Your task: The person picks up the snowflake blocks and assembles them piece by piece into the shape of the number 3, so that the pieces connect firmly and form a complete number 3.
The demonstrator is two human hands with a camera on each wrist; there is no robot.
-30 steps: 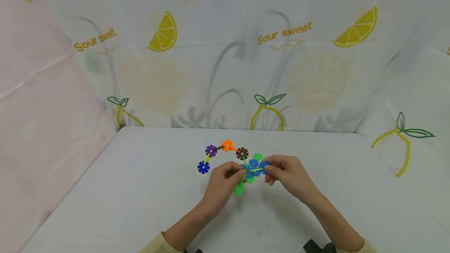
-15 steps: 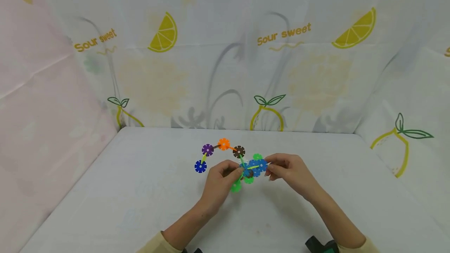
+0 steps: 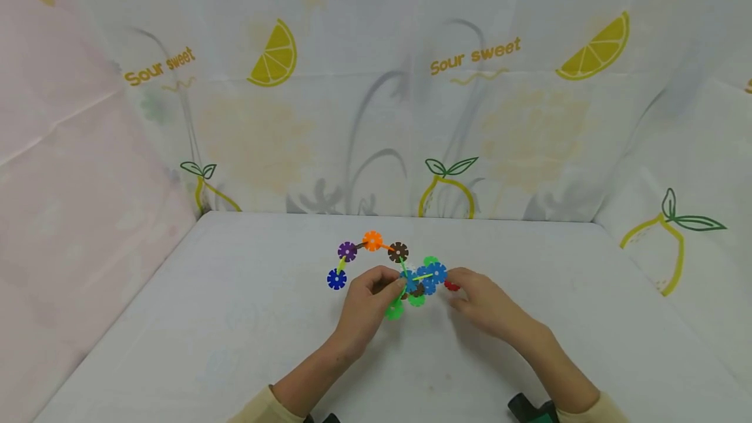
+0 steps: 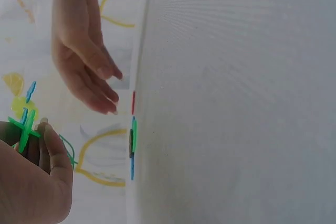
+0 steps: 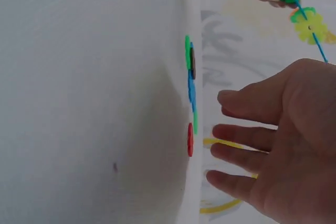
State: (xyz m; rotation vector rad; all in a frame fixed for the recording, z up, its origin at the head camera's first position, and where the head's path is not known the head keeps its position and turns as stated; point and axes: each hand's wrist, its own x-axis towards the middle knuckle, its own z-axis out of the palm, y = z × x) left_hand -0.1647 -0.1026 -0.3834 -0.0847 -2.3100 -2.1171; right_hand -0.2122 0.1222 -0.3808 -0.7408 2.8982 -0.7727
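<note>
My left hand (image 3: pixel 367 302) pinches a chain of slotted plastic snowflake discs. Its far part arcs over the table through a brown disc (image 3: pixel 397 252), an orange disc (image 3: pixel 373 241) and a purple disc (image 3: pixel 347 252) to a dark blue disc (image 3: pixel 337 279). Rightward from the fingertips, a yellow-green disc seen edge-on leads to a blue end disc (image 3: pixel 436 273). My right hand (image 3: pixel 490 305) is apart from the chain, fingers spread and holding nothing in the right wrist view. Below its fingers a red disc (image 5: pixel 190 140) lies on the table, partly hidden in the head view.
Several loose discs lie on the white table (image 3: pixel 235 318) under the chain, among them a green disc (image 3: pixel 416 301) and a brown disc (image 3: pixel 418 290). A lemon-printed cloth (image 3: pixel 364 116) hangs behind and along the sides.
The right hand has let go of the blue end disc and moved lower and slightly right, uncovering the red disc. The chain shifted slightly left, still in the left hand.
</note>
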